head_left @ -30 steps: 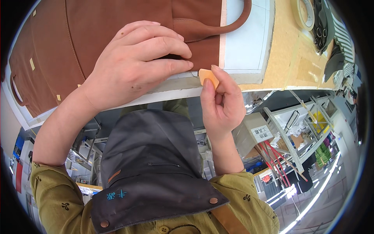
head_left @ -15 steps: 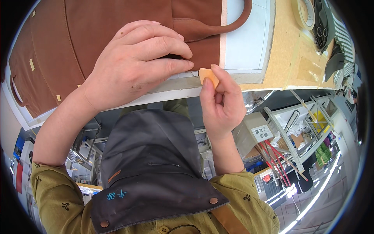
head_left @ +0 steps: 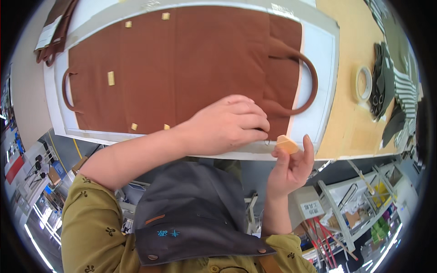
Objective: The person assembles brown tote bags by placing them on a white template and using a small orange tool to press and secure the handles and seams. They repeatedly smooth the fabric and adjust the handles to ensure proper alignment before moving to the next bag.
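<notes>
A brown leather bag piece (head_left: 216,54) lies flat, with a looped handle (head_left: 311,75) at its right end and a smaller loop handle (head_left: 65,91) at its left. Over its front right edge rests my left hand (head_left: 232,122), fingers bent and drawn together; what they grip, if anything, is hidden beneath them. Off the piece's near right corner, beyond the table edge, my right hand (head_left: 291,170) pinches a small flat pale-orange piece (head_left: 287,144) between thumb and fingers. Its other fingers are partly curled. Small pale yellow tabs (head_left: 111,78) dot the leather.
Beneath the leather is a white board (head_left: 322,95) with a grey border. On the tan tabletop (head_left: 339,132) to the right are a tape roll (head_left: 363,84) and dark cloth pieces (head_left: 383,82). Folded brown pieces (head_left: 57,32) lie at far left. A metal rack (head_left: 337,218) stands below right.
The view has shifted back, showing more of the leather and the table. My left hand stays at the leather's near edge; my right hand still pinches the pale-orange piece, its forefinger now raised more.
</notes>
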Available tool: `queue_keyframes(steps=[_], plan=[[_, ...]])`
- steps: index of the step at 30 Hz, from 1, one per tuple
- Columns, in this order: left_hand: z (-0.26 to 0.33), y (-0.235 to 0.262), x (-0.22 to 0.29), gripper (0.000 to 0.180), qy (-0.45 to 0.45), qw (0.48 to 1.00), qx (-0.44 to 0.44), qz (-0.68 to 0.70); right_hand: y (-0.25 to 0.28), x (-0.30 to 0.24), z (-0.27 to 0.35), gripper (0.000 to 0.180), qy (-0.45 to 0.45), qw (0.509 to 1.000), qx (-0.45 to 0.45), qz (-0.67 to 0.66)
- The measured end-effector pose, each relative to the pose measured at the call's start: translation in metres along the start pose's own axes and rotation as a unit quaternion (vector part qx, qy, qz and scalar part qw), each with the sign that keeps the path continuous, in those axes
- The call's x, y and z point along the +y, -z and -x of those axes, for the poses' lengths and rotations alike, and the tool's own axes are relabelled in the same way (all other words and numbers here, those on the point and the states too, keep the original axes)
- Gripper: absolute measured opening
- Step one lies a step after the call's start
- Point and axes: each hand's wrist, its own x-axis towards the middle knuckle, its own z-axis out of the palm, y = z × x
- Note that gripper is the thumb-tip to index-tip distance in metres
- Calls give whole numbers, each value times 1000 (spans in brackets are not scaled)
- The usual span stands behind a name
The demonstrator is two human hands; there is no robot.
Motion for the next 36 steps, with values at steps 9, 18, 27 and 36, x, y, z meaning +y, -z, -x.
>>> queue_keyframes(steps=[9,18,27,36], plan=[[4,-3,-4,17,-11,991,92,96,-43,10,-52,15,-81,989,50,-116],[35,55,-5,19,80,950,273,127,-46,15,-55,16,-96,985,66,-128],[197,208,-47,29,415,786,382,-253,-40,3,-57,16,-155,975,78,-138],[275,249,-80,39,493,778,309,-238,-131,-65,-75,9,45,977,-192,-79]])
